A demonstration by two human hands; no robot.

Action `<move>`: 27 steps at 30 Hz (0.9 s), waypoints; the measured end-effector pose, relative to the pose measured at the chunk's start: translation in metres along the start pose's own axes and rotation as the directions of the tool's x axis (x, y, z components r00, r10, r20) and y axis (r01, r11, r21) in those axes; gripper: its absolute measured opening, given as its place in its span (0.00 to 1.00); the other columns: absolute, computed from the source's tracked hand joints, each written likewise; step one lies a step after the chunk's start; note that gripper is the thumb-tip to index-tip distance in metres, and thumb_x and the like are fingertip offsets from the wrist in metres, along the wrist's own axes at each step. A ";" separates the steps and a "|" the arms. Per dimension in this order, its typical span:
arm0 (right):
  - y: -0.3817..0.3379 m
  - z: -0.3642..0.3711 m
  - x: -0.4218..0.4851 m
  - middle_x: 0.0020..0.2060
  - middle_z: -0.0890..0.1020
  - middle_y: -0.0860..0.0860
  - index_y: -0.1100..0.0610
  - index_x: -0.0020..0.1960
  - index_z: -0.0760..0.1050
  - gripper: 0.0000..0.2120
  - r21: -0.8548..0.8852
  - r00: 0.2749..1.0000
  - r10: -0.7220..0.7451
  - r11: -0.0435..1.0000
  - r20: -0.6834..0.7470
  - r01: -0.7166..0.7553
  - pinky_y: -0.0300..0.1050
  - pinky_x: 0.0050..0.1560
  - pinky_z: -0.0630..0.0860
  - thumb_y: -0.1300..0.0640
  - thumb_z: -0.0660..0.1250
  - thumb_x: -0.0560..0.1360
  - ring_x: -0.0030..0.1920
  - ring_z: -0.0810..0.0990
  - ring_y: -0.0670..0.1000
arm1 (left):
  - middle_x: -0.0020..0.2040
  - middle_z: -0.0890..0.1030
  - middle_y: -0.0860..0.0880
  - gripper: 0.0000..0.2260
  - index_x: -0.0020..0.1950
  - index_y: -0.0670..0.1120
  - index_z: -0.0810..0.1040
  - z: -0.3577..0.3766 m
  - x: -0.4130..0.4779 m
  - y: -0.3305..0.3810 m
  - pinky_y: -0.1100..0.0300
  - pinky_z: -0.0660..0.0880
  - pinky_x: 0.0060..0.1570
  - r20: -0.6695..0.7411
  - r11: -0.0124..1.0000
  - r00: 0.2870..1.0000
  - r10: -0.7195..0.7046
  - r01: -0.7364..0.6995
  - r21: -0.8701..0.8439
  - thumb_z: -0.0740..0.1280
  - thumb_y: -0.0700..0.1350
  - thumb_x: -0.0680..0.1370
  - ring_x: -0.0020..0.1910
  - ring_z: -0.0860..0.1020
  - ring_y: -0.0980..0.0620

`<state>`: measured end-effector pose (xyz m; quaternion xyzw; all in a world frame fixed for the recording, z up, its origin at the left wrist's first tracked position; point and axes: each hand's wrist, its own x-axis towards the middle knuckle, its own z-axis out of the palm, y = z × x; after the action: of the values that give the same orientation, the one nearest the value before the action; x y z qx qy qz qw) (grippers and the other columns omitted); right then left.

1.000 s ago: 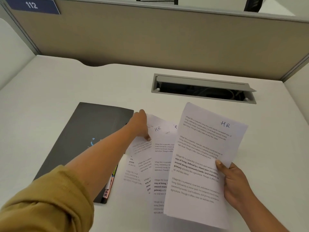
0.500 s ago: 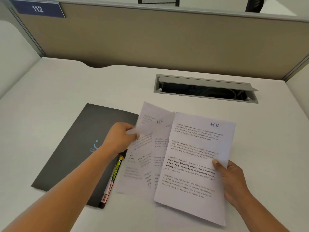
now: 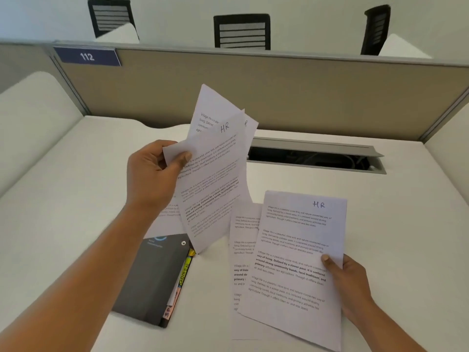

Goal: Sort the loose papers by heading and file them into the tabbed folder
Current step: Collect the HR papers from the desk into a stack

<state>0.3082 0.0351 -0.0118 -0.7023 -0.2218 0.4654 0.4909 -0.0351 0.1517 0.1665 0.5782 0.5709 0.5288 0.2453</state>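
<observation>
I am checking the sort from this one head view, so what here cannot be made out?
Head view:
- Rear sheet in the left hand: heading covered by the front HR sheet.
- Lower sheet: heading covered by the near HR sheet in the right hand.
- Folder tabs: lettering too small and tilted to read.
- Paper on the desk: mostly hidden behind the left forearm.

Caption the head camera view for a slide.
Left hand holds up HR sheets; right hand holds another HR sheet; tabbed folder lies on the desk.
</observation>
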 end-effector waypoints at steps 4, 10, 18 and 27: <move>-0.006 -0.001 -0.002 0.45 0.87 0.56 0.59 0.52 0.82 0.06 -0.001 1.000 0.007 1.000 0.031 -0.007 0.62 0.54 0.80 0.60 0.70 0.77 0.47 0.86 0.60 | 0.38 0.85 0.58 0.05 0.41 0.49 0.81 -0.003 -0.001 0.026 0.61 0.79 0.36 0.011 0.991 0.996 0.092 -0.091 -0.102 0.74 0.41 0.73 0.38 0.84 0.55; -0.052 -0.009 -0.006 0.41 0.88 0.51 0.58 0.50 0.82 0.04 0.035 0.989 -0.146 0.989 -0.021 0.146 0.52 0.48 0.81 0.59 0.70 0.76 0.44 0.86 0.57 | 0.37 0.85 0.55 0.05 0.41 0.47 0.81 -0.011 -0.003 0.064 0.58 0.80 0.36 0.027 0.933 0.981 0.193 -0.175 -0.316 0.75 0.38 0.71 0.37 0.82 0.53; -0.104 -0.019 -0.004 0.46 0.86 0.56 0.61 0.53 0.81 0.07 0.014 0.943 -0.330 0.943 -0.052 0.331 0.49 0.43 0.81 0.59 0.69 0.77 0.45 0.85 0.58 | 0.49 0.85 0.46 0.10 0.53 0.45 0.81 -0.013 0.001 0.092 0.50 0.81 0.48 0.190 0.724 0.950 0.248 -0.051 -0.688 0.69 0.37 0.72 0.48 0.83 0.46; -0.106 0.000 -0.030 0.40 0.87 0.57 0.61 0.49 0.82 0.08 0.001 0.955 -0.258 0.965 0.147 0.261 0.49 0.38 0.81 0.56 0.71 0.76 0.39 0.86 0.57 | 0.40 0.86 0.46 0.17 0.54 0.46 0.73 0.025 -0.012 0.066 0.54 0.81 0.35 0.250 0.772 0.962 -0.110 0.241 -0.588 0.73 0.41 0.68 0.36 0.83 0.50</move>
<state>0.3091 0.0564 0.0962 -0.6358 -0.3516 0.4450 0.5236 0.0161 0.1340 0.2127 0.4615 0.3922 0.5987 0.5242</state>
